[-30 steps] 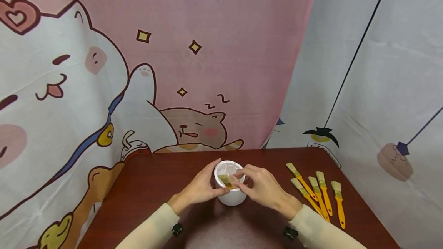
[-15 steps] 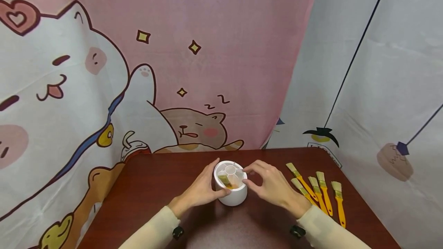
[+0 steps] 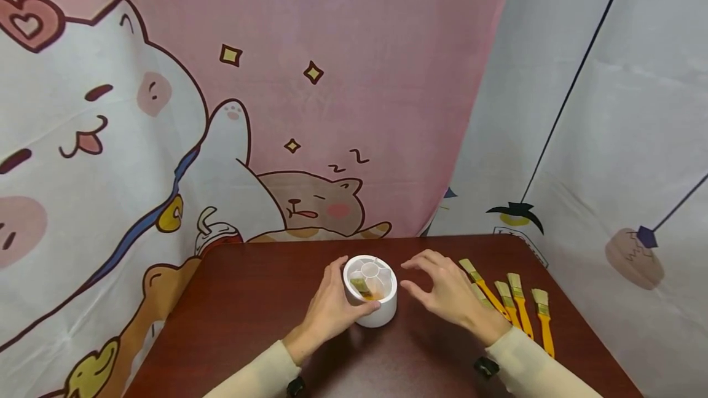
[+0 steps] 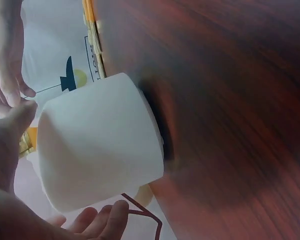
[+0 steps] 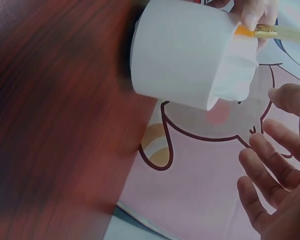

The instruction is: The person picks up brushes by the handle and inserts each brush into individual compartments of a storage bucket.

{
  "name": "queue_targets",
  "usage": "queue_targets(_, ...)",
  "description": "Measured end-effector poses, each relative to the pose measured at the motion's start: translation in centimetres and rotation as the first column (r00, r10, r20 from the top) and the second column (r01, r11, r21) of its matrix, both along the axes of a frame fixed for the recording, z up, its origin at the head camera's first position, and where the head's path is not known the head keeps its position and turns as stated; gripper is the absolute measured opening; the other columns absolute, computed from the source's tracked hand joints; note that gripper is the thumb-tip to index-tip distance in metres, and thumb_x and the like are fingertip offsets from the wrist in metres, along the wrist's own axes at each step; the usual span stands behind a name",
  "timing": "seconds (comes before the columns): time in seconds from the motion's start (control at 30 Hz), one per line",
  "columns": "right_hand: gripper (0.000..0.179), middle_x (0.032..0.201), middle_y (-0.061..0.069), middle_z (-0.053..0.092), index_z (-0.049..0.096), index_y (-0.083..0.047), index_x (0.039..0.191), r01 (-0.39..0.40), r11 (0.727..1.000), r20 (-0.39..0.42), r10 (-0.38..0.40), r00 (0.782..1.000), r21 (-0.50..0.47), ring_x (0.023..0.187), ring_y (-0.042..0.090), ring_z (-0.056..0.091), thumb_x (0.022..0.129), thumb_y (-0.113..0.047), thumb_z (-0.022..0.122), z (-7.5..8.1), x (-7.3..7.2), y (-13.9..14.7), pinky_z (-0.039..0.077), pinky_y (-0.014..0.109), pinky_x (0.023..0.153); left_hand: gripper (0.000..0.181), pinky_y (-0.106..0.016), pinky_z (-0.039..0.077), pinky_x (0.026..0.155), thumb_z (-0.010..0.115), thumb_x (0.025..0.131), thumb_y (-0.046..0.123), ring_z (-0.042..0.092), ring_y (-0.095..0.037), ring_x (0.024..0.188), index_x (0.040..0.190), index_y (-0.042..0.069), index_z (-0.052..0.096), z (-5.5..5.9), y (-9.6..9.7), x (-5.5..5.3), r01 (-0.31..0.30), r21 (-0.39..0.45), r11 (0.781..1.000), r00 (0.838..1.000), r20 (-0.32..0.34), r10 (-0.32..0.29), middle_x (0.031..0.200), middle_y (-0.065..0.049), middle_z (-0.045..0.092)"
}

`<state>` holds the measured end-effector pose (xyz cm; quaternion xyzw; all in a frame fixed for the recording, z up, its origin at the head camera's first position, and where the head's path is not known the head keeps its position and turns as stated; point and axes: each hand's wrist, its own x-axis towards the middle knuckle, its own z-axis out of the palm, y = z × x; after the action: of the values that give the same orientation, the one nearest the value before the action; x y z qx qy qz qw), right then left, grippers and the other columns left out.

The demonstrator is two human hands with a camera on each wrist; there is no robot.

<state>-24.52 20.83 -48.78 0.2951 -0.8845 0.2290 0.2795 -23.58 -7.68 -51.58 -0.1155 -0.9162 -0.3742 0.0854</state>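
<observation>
The white compartmented pot is in my left hand, thumb across its near rim and fingers curled round its left side. Inside it, beside my left thumb, 1 paintbrush leans bristles-up. My right hand is just right of the pot and apart from it, thumb and fingers spread. Further right of that hand, 5 yellow-handled paintbrushes lie on the dark red table, 1 partly hidden behind it. Ahead of my hands, the pink curtain carries 2 "Z" marks; beyond my right hand, the cut-off lettering is too small to read.
</observation>
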Motion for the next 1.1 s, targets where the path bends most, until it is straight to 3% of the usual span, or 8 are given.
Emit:
queue_targets(0.13,0.036,0.116,-0.010,0.072,0.076,-0.027,0.118,0.013,1.000,0.011,-0.014,1.000,0.007,0.108,0.015,0.070,0.087,-0.037,0.090,0.0,-0.2,0.5,0.060,0.044,0.089,0.116,-0.050,0.059,0.081,0.093,0.069,0.068,0.067,-0.027,0.124,0.159,0.021,0.037,0.0,0.3,0.0,-0.028,-0.017,0.999,0.999,-0.018,0.028,0.146,-0.004,0.053)
queue_targets(0.23,0.035,0.116,-0.009,0.072,0.076,-0.028,0.118,0.027,1.000,0.021,-0.028,0.999,0.012,0.108,0.014,0.070,0.087,-0.037,0.090,-0.2,-0.3,0.9,0.060,0.043,0.088,0.114,-0.049,0.059,0.079,0.093,0.070,0.067,0.068,-0.028,0.121,0.158,0.018,0.039,-0.1,0.2,-0.2,-0.015,-0.019,1.000,0.999,-0.029,0.015,0.143,-0.005,0.054)
queue_targets(0.4,0.035,0.116,-0.008,0.073,0.076,-0.028,0.118,0.047,0.999,0.026,-0.048,0.999,0.021,0.109,0.014,0.071,0.088,-0.042,0.088,-0.5,-0.5,1.8,0.058,0.043,0.089,0.111,-0.051,0.057,0.099,0.095,0.073,0.058,0.063,-0.028,0.129,0.158,0.013,0.039,0.1,-0.5,-0.7,0.077,0.020,0.997,0.996,-0.036,-0.077,0.147,-0.010,0.053)
queue_targets(0.53,0.035,0.118,-0.010,0.073,0.075,-0.030,0.119,0.072,0.997,0.036,-0.073,0.997,0.026,0.110,0.016,0.071,0.089,-0.043,0.088,-0.7,-0.7,2.6,0.056,0.047,0.090,0.109,-0.052,0.049,0.113,0.097,0.075,0.048,0.059,-0.027,0.136,0.159,0.010,0.040,0.3,-1.3,-1.4,0.171,0.063,0.983,0.985,-0.026,-0.170,0.149,-0.011,0.054)
queue_targets(0.77,0.036,0.121,-0.010,0.072,0.075,-0.032,0.121,0.101,0.994,0.089,-0.104,0.991,0.033,0.109,0.015,0.072,0.090,-0.047,0.086,-0.6,-0.6,3.8,0.062,0.045,0.088,0.106,-0.059,0.045,0.117,0.096,0.079,0.041,0.057,-0.030,0.141,0.163,0.011,0.038,0.7,-2.3,-2.6,0.281,0.073,0.957,0.958,0.031,-0.284,0.153,-0.010,0.056)
queue_targets(0.93,0.036,0.120,-0.011,0.072,0.075,-0.032,0.120,0.114,0.993,0.086,-0.116,0.989,0.035,0.107,0.015,0.072,0.090,-0.047,0.086,-0.8,-0.6,4.4,0.062,0.045,0.086,0.105,-0.063,0.043,0.117,0.096,0.080,0.035,0.056,-0.032,0.143,0.165,0.020,0.036,1.1,-2.8,-3.2,0.327,0.107,0.939,0.936,0.103,-0.337,0.157,-0.008,0.055)
queue_targets(1.1,0.035,0.120,-0.011,0.072,0.075,-0.032,0.120,0.129,0.991,0.059,-0.132,0.990,0.040,0.107,0.018,0.072,0.090,-0.048,0.086,-1.2,-0.7,5.1,0.062,0.047,0.084,0.106,-0.062,0.044,0.116,0.096,0.079,0.031,0.056,-0.031,0.140,0.165,0.027,0.035,1.3,-2.9,-3.5,0.341,0.123,0.932,0.923,0.142,-0.357,0.156,-0.008,0.056)
